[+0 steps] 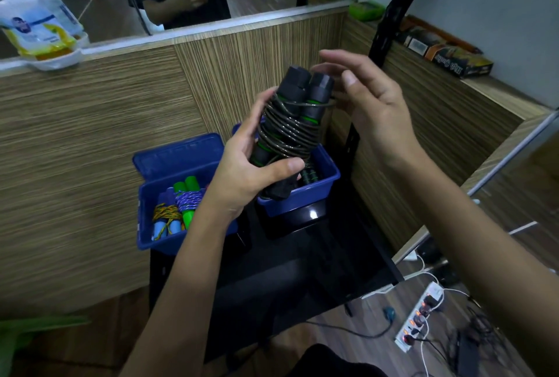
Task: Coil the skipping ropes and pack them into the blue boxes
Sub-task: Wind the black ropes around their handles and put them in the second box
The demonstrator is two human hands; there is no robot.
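Observation:
My left hand [245, 170] grips a black skipping rope [292, 116] with green-ringed handles, its dark cord wound around both handles held upright together. My right hand [372, 98] hovers just right of the handle tops with fingers relaxed; its fingertips sit behind the handles near the cord's end. Below the bundle stands a blue box [326, 177] holding another black and green rope. A second blue box [148, 213] to the left, lid up, holds coiled ropes with green, purple and light blue handles.
Both boxes stand on a black glossy table [317, 258] against a wood-grain partition [90, 140]. A white bag lies on the ledge at upper left. Boxes lie on the right ledge. A power strip [419, 319] with cables lies on the floor at lower right.

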